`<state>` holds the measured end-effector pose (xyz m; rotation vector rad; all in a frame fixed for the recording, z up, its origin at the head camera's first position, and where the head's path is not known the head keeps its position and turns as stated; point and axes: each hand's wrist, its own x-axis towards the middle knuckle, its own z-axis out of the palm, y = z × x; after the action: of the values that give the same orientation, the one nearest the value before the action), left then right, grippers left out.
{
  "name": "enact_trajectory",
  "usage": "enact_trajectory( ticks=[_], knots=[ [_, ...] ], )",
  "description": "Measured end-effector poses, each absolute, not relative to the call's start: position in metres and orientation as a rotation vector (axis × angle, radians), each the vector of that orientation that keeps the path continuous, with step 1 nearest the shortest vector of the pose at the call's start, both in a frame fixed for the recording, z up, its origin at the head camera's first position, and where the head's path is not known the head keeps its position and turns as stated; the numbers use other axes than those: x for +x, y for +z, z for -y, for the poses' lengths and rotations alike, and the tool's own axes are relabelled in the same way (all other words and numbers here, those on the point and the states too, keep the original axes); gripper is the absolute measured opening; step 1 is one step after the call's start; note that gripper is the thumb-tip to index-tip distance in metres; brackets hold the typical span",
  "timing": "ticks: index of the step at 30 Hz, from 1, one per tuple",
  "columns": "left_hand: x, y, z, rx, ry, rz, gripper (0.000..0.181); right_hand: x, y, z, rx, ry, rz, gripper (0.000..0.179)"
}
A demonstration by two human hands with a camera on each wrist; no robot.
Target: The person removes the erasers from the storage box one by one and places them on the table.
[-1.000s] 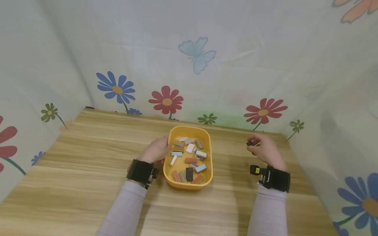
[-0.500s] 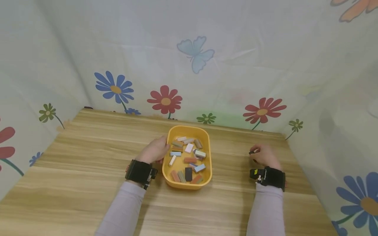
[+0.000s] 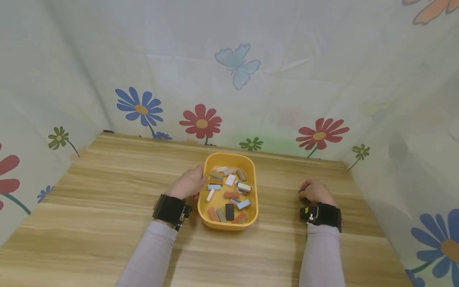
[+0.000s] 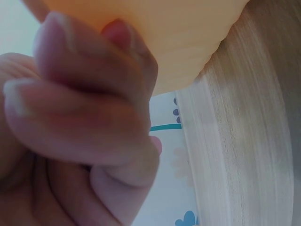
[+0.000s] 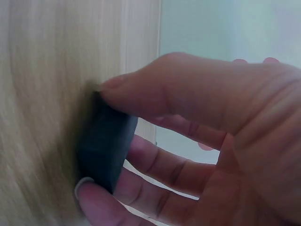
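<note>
In the head view a yellow plastic tub (image 3: 226,227) stands on the wooden table, with several small coloured blocks inside. My left hand (image 3: 188,182) grips its left side, fingers curled at the wall; the left wrist view shows the fingers (image 4: 80,122) close up under the tub's pale-orange side (image 4: 188,42). To the right of the tub, my right hand (image 3: 318,192) is low over the table. Between its thumb and fingertips it pinches a black rectangular block (image 5: 106,143), tilted and right at the wood surface. From the head the hand mostly covers this block.
Among the blocks in the tub are a black one (image 3: 230,212), a light blue one (image 3: 244,204) and a reddish one (image 3: 231,195). A white cloth (image 3: 165,48) printed with flowers and a butterfly hangs behind the table (image 3: 107,223) and along both sides.
My right hand has come down towards the table and nearer to me, carrying the black block. The left hand and the tub stay where they were.
</note>
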<state>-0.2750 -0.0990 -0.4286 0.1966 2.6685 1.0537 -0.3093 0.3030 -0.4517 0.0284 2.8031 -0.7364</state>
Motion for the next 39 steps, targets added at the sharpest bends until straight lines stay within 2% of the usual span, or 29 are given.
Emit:
enact_trajectory(
  ticks=[6,12,15,25,39],
  knots=[
    [-0.275,-0.430,0.098,0.238,1.057,-2.691,0.033,-0.309,-0.452,-0.305,0.063,-0.749,-2.788,0.031],
    [-0.274,-0.432,0.099,0.213,1.030,-2.682,0.031,-0.299,-0.430,-0.302,-0.003,-0.720,-2.815,0.060],
    [-0.274,-0.433,0.099,0.205,1.030,-2.680,0.031,-0.293,-0.411,-0.297,-0.092,-0.728,-2.889,0.068],
    [-0.274,-0.433,0.098,0.245,1.032,-2.701,0.032,-0.271,-0.364,-0.260,-0.348,-0.620,-3.055,0.065],
    [-0.276,-0.432,0.098,0.224,1.075,-2.675,0.032,-0.250,-0.353,-0.167,-0.662,-0.447,-2.995,0.057]
  ],
)
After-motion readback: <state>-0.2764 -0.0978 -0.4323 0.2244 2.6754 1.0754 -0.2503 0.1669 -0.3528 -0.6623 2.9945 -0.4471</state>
